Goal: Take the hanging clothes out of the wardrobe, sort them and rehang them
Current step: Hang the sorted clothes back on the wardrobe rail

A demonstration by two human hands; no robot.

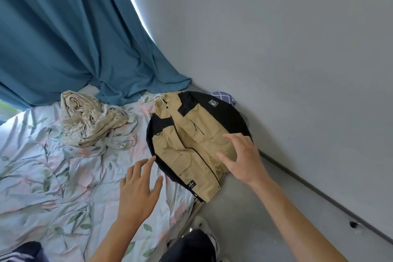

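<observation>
Both hands are hovering with fingers spread, gripping nothing: right hand (241,158) over the tan-and-black jacket (191,144), left hand (139,187) just beside its hem.

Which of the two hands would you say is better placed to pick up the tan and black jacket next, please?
Probably the right hand: it is spread open directly over the jacket. The left hand, also open, sits over the floral bedsheet beside the jacket's edge.
</observation>
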